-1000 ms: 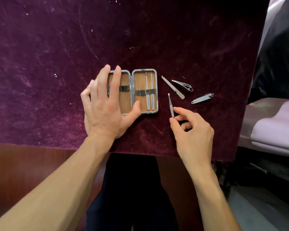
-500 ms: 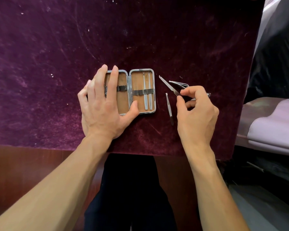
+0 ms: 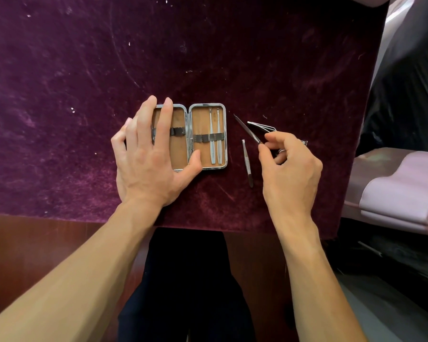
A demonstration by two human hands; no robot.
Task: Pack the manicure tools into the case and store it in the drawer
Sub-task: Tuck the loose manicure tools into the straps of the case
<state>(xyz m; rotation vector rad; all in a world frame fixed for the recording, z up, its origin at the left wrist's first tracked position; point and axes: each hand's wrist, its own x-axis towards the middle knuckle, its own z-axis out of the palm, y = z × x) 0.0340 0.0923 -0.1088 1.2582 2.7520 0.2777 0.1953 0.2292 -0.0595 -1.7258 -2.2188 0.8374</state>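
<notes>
A small metal manicure case (image 3: 208,112) lies open on the purple velvet cloth (image 3: 84,70), tan inside, with two slim tools (image 3: 215,137) under the elastic band of its right half. My left hand (image 3: 148,156) rests flat on the left half. My right hand (image 3: 289,169) pinches the near end of a nail file (image 3: 246,128) between thumb and forefinger. Tweezers (image 3: 247,164) lie loose between the case and my right hand. A nail clipper (image 3: 261,125) lies just beyond the file. Another clipper is mostly hidden behind my right hand.
The cloth's front edge (image 3: 208,225) runs over a dark wooden surface (image 3: 35,243). At the right stand a folded lilac fabric (image 3: 400,188) and black plastic (image 3: 405,82). My dark-clothed lap (image 3: 188,280) shows below.
My right hand left the tweezers, moved up and right, and took hold of the nail file. The left hand stayed on the case.
</notes>
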